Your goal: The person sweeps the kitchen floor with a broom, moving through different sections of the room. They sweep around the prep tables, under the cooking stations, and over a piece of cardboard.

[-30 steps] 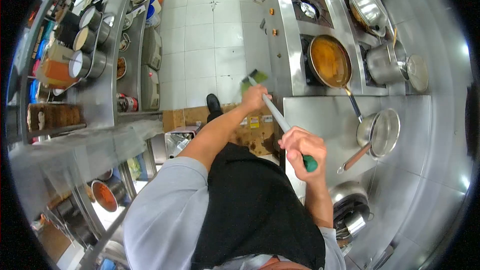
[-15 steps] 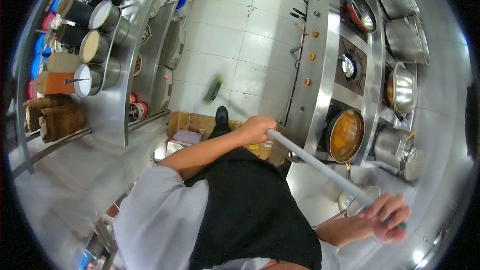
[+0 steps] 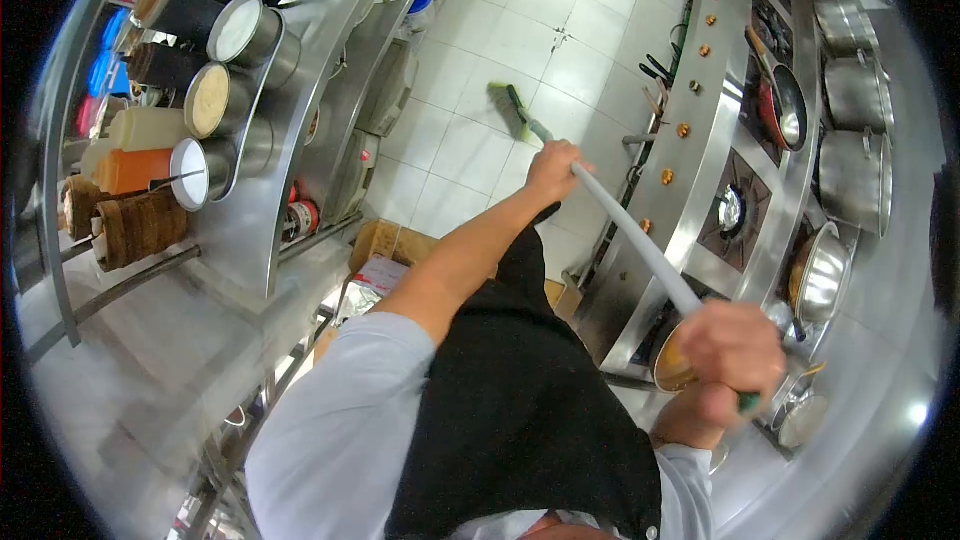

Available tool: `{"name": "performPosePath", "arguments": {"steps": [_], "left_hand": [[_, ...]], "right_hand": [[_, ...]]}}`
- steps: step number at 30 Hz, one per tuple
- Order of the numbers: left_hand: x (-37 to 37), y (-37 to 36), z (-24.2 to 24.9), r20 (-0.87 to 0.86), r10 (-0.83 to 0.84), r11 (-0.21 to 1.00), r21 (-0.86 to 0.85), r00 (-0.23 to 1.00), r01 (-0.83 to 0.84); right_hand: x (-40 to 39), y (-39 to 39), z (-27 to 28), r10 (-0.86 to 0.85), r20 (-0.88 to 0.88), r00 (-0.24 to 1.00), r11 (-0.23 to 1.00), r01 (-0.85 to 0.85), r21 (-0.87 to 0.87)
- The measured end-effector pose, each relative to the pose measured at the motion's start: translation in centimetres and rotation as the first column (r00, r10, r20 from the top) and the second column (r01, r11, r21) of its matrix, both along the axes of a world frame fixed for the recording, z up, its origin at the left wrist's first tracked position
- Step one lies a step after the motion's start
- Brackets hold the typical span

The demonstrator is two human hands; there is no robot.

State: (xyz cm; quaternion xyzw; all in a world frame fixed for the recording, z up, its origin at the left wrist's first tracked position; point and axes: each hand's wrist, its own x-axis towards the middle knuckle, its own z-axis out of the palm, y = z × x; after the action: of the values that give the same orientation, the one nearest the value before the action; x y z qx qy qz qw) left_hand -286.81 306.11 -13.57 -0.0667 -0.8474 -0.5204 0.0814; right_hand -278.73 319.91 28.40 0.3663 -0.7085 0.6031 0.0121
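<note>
A broom with a long grey handle (image 3: 645,250) slants across my front. My left hand (image 3: 555,175) is closed round the lower part of the handle, with that arm stretched forward. Higher up, close to the camera, my right hand (image 3: 728,360) is wrapped round the top end; it is slightly blurred, and a green tip pokes out below it. The broom's head (image 3: 512,110), with yellow-green bristles, is down at the white tiled floor (image 3: 450,155) ahead of me. Behind my right hand, a pan of orange-brown sauce (image 3: 672,360) is partly hidden.
On the right runs a steel stove (image 3: 660,205) with a red wok (image 3: 780,105) and large pots (image 3: 855,180). A steel counter (image 3: 265,180) at left bears metal containers (image 3: 205,100) and bottles. Cardboard (image 3: 395,243) lies low by my left side.
The broom head has moved forward along the floor, away from my body. My left arm reaches farther out, and my right hand has come forward with the handle. The view has shifted too.
</note>
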Motion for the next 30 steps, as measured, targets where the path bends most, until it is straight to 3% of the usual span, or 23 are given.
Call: {"name": "performPosePath", "arguments": {"steps": [2, 4, 5, 6, 7, 8, 9, 10, 11, 12, 13, 14, 15, 16, 18, 20, 23, 25, 27, 28, 30], "left_hand": [[1.2, -0.9, 3.1, 0.047, -0.14, 0.987, -0.068, 0.989, 0.143], [5.0, -1.8, 4.1, 0.109, -0.213, 0.972, -0.077, 0.971, 0.222], [7.2, -2.5, 3.9, 0.185, -0.233, 0.966, -0.071, 0.955, 0.25], [8.7, -3.6, 3.6, 0.354, -0.155, 0.972, -0.114, 0.922, 0.207], [9.5, -5.0, 2.9, 0.498, -0.068, 0.972, -0.164, 0.864, 0.171], [11.4, -6.8, -0.3, 0.427, -0.005, 0.983, -0.165, 0.904, 0.084], [12.5, -8.2, -3.7, 0.435, 0.155, 0.949, -0.314, 0.887, -0.012], [11.4, -10.2, -4.9, 0.543, 0.235, 0.919, -0.394, 0.807, -0.002], [8.9, -11.9, -6.3, 0.631, 0.319, 0.884, -0.467, 0.707, 0.018], [6.5, -12.0, -9.9, 0.534, 0.358, 0.857, -0.513, 0.766, -0.043], [4.0, -11.5, -13.1, 0.431, 0.388, 0.828, -0.551, 0.814, -0.103], [-0.4, -10.0, -11.7, 0.303, 0.325, 0.82, -0.563, 0.896, -0.107], [-4.2, -8.1, -13.2, 0.038, 0.4, 0.862, -0.356, 0.916, -0.361], [-9.3, -6.5, -14.2, 0.042, 0.435, 0.869, -0.28, 0.899, -0.408], [-17.5, -5.3, -7.9, 0.207, 0.305, 0.945, -0.187, 0.93, -0.268], [-20.7, -5.2, -1.6, 0.183, 0.269, 0.958, -0.147, 0.945, -0.245], [-20.5, -5.7, 2.7, 0.198, 0.261, 0.948, -0.238, 0.945, -0.211], [-16.3, -7.1, 1.5, 0.123, 0.226, 0.944, -0.272, 0.966, -0.186], [-13.3, -10.0, -0.8, 0.192, 0.261, 0.919, -0.351, 0.946, -0.182], [-12.9, -11.2, -3.9, 0.396, 0.374, 0.899, -0.377, 0.839, -0.223], [-15.8, -13.8, -3.5, 0.551, 0.407, 0.882, -0.445, 0.729, -0.156]], "right_hand": [[-2.6, 4.9, 2.0, 0.121, -0.067, 0.99, 0.981, -0.129, -0.142], [-5.3, 8.7, 3.0, 0.203, 0.06, 0.977, 0.933, -0.175, -0.314], [-6.5, 10.1, 1.7, 0.195, 0.157, 0.968, 0.912, -0.12, -0.392], [-7.7, 11.1, 0.3, 0.195, 0.261, 0.945, 0.887, -0.056, -0.459], [-10.0, 10.7, -2.1, 0.218, 0.413, 0.884, 0.932, -0.064, -0.356], [-12.0, 8.8, -4.6, 0.223, 0.518, 0.826, 0.957, -0.085, -0.278], [-14.1, 6.9, -7.2, 0.215, 0.614, 0.759, 0.973, -0.116, -0.197], [-15.0, 4.0, -8.7, 0.207, 0.674, 0.709, 0.978, -0.145, -0.148], [-16.2, 1.4, -9.0, 0.327, 0.598, 0.731, 0.944, -0.286, -0.167], [-17.3, 0.0, -9.2, 0.446, 0.515, 0.732, 0.891, -0.421, -0.173], [-18.5, 0.2, -8.6, 0.399, 0.481, 0.781, 0.912, -0.392, -0.119], [-19.7, 0.4, -7.3, 0.351, 0.439, 0.827, 0.931, -0.36, -0.066], [-21.1, 0.5, -6.0, 0.304, 0.391, 0.869, 0.945, -0.326, -0.012], [-22.9, 1.0, -4.8, 0.318, 0.374, 0.871, 0.938, -0.346, 0.008], [-24.8, 1.1, -3.1, 0.341, 0.319, 0.884, 0.923, -0.379, 0.063], [-27.9, 2.0, -2.6, 0.485, 0.038, 0.874, 0.874, -0.484, -0.034], [-31.9, 6.6, -0.4, 0.499, 0.098, 0.861, 0.858, -0.475, -0.193], [-34.3, 6.3, 0.4, 0.433, 0.308, 0.847, 0.897, -0.369, -0.244], [-36.4, 4.3, -3.4, 0.332, 0.455, 0.826, 0.938, -0.239, -0.251], [-37.0, 2.2, -5.6, 0.293, 0.47, 0.832, 0.951, -0.205, -0.23], [-37.4, -2.9, -7.0, 0.26, 0.474, 0.841, 0.964, -0.2, -0.172]]}}
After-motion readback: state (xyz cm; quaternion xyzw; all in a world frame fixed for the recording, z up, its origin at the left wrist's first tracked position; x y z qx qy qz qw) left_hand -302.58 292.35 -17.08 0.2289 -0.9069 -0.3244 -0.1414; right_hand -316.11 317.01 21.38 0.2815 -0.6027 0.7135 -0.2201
